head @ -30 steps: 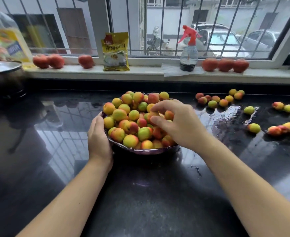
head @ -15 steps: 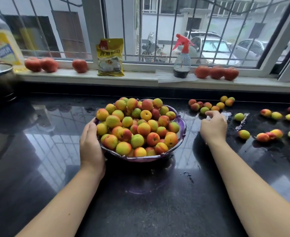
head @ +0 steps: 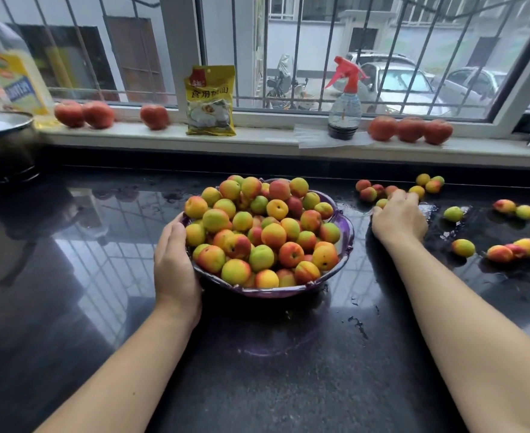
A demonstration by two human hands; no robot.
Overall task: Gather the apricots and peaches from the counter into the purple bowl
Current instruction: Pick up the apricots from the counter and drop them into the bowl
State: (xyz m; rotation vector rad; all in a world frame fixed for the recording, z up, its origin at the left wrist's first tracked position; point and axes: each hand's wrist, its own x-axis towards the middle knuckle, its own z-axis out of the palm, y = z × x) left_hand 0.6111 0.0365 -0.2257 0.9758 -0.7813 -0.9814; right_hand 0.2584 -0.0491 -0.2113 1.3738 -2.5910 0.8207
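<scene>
Purple, scalloped plastic bowl (head: pixel 346 232) sits mid-counter, heaped with small yellow-red apricots (head: pixel 263 232). My left hand (head: pixel 174 264) lies flat-fingered against its left rim. My right hand (head: pixel 398 218) reaches over the loose cluster of apricots (head: pixel 369 192) on the wet black stone counter (head: pixel 101 276); whether its fingers grasp one, I cannot tell. Larger red peaches (head: pixel 410 129) line the white windowsill (head: pixel 257 142).

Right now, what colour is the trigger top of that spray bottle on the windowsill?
Red, on the clear spray bottle; the head view shows it.
</scene>
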